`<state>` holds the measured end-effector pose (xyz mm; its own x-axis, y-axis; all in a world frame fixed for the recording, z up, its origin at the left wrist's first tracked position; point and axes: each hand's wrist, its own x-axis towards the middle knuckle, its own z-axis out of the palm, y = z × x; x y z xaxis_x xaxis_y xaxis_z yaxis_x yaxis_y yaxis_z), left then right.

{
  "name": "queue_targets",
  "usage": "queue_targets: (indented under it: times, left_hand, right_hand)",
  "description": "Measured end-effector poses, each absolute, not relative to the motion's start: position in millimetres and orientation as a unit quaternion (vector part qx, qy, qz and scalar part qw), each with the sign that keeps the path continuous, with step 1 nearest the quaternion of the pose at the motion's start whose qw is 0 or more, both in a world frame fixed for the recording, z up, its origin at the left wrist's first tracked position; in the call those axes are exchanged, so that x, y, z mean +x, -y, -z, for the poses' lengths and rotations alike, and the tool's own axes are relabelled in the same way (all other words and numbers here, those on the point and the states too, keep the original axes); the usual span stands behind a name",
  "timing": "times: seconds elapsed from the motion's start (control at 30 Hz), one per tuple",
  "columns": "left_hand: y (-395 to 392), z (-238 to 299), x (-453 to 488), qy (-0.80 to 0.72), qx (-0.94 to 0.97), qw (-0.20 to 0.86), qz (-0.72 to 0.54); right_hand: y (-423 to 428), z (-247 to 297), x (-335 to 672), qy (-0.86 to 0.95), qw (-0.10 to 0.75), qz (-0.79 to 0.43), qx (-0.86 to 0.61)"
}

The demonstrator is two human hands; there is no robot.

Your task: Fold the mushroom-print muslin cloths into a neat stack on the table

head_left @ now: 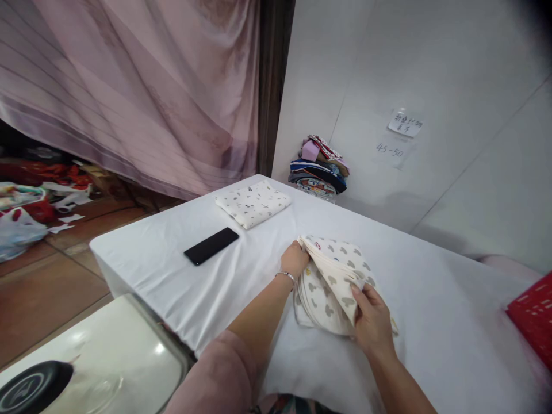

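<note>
Left fingers (296, 253), right fingers (361, 300) pinching printed cloth (331, 284); phone (211, 246), folded cloth (253, 204) leftward; red basket (535, 322) at right.

Just one head cam, looking forward and down, pretty close over the table (440, 322), wall (457, 86) filling the upper right.

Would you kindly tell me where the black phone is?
In the head view's left half, the black phone lies on the white tablecloth, near the untouched folded cloth and left of the left hand.
</note>
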<state>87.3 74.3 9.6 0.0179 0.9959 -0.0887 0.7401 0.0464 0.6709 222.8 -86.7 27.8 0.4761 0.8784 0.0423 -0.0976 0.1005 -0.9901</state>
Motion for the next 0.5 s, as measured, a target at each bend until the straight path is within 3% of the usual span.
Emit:
queue_targets:
  times: [0.5]
  left_hand:
    - [-80.3,-6.8,91.4,-0.664,0.652,0.267,-0.249]
  right_hand:
    - [86.2,-28.6,222.1,0.310,0.674,-0.407,-0.533]
